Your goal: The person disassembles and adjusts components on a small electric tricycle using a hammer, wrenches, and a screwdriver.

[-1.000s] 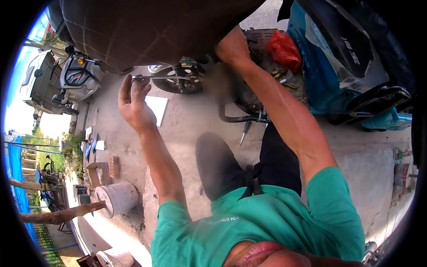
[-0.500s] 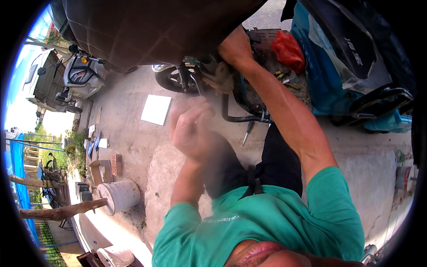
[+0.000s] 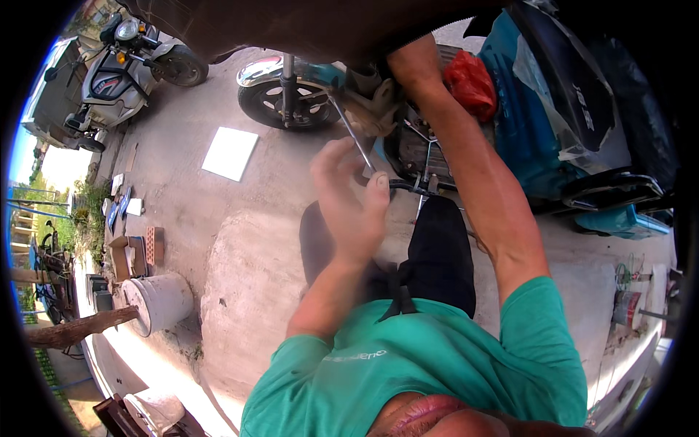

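My left hand point(image 3: 349, 200), partly blurred, is curled with its thumb along the end of a slim metal rod point(image 3: 354, 135). The rod runs up to the underparts of a vehicle beside a front wheel point(image 3: 266, 102) with a chrome and teal mudguard; what the rod's far end meets is unclear. My right hand point(image 3: 417, 67) reaches in under a large dark brown cover point(image 3: 306, 29). Its fingers are hidden there, so any grip cannot be seen. Dark tubing and a footboard point(image 3: 415, 149) lie below my right forearm.
A red plastic bag point(image 3: 471, 84) rests beside teal bodywork point(image 3: 517, 109) on the right. A white square panel point(image 3: 230, 154) lies on the concrete. A cargo tricycle point(image 3: 120, 80) stands far left, with a white bucket point(image 3: 164, 302) and a brick point(image 3: 154, 245) nearer.
My view has shifted, bringing more of the front wheel into sight. My left hand has moved right and its curl has loosened. The right hand stays under the cover.
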A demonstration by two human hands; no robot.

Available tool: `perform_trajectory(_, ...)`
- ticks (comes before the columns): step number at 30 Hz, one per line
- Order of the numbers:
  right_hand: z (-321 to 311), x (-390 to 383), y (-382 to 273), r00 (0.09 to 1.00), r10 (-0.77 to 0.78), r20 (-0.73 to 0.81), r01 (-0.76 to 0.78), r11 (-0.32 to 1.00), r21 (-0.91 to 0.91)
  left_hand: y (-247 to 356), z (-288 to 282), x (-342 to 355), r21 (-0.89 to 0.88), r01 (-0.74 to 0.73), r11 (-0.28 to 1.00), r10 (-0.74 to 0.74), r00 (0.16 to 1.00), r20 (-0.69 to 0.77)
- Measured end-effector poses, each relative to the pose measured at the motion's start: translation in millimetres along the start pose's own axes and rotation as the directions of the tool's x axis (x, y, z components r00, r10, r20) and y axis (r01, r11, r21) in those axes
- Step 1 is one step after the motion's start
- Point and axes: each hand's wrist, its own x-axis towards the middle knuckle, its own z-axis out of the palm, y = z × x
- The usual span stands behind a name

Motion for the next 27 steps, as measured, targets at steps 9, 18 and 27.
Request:
perform_trajectory(9,-13.2,1.8,-35.5,0.995,0.050,-0.082,-0.031,0.975,0.219,-62.7,-20.4,-33.8,0.111,0.594,0.796,-0.604,0.774,0.188)
perform_trajectory(18,-12.0,-9.2,-26.2,0.993,0.079,-0.083,-0.061,0.977,0.204,-157.9,-66.4,41.5,0.463,0.250,0.850,-0.343,0.931,0.127)
perform_trajectory(27,-7.3,-3.5,16.6,0.989,-0.149,0.005,0.149,0.987,-0.069,-166.2,-90.1,140.1,0.146,0.297,0.944,-0.313,0.945,0.097)
